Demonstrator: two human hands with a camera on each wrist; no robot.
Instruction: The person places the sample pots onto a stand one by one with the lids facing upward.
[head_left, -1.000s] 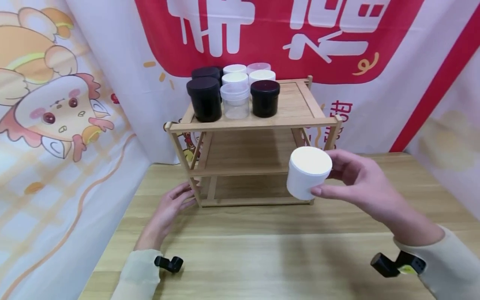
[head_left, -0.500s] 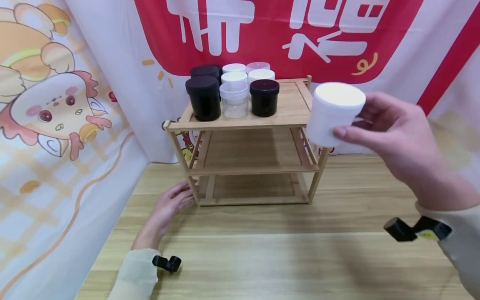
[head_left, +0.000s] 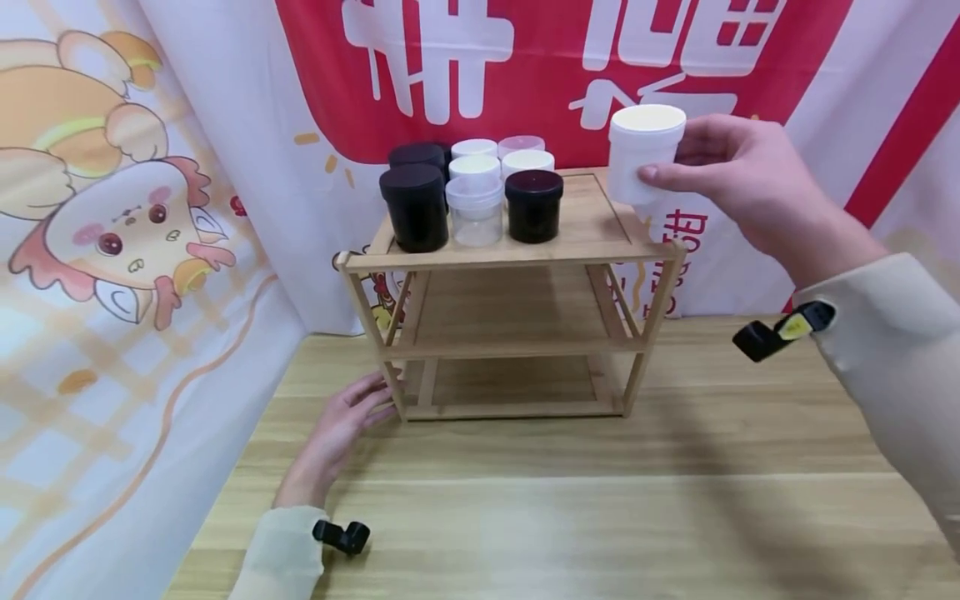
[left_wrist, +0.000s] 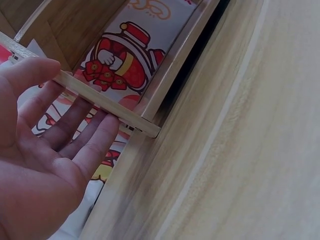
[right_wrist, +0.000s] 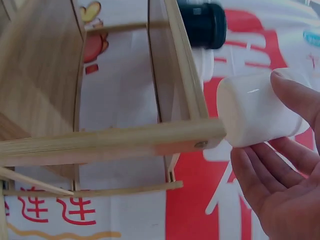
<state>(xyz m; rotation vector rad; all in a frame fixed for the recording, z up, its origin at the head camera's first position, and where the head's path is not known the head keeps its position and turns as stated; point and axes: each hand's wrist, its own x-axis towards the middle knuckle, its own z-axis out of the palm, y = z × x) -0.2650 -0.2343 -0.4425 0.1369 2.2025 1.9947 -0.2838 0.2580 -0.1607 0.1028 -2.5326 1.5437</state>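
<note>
My right hand [head_left: 738,162] grips a white lidded plastic jar [head_left: 643,158], thumb in front and fingers behind. It holds the jar upright over the right end of a three-tier wooden shelf [head_left: 517,257]. In the right wrist view the jar's base [right_wrist: 231,112] is close beside the shelf's top corner. Down at the shelf's left front leg [head_left: 372,333], my left hand [head_left: 348,417] holds the leg loosely between thumb and fingers. On the top tier stand several jars in rows: black jars [head_left: 415,208], white-lidded jars [head_left: 474,169] and a clear jar [head_left: 476,218].
The two lower tiers, a middle board [head_left: 510,308] and a bottom board [head_left: 517,383], sit under the jars. A pale wood table [head_left: 525,525] carries the shelf. Printed cloth [head_left: 247,83] hangs behind and at the left side, close to the shelf.
My right hand has lifted the white jar from in front of the lower tiers, up and then back to the top tier's right end. The left hand stays at the leg.
</note>
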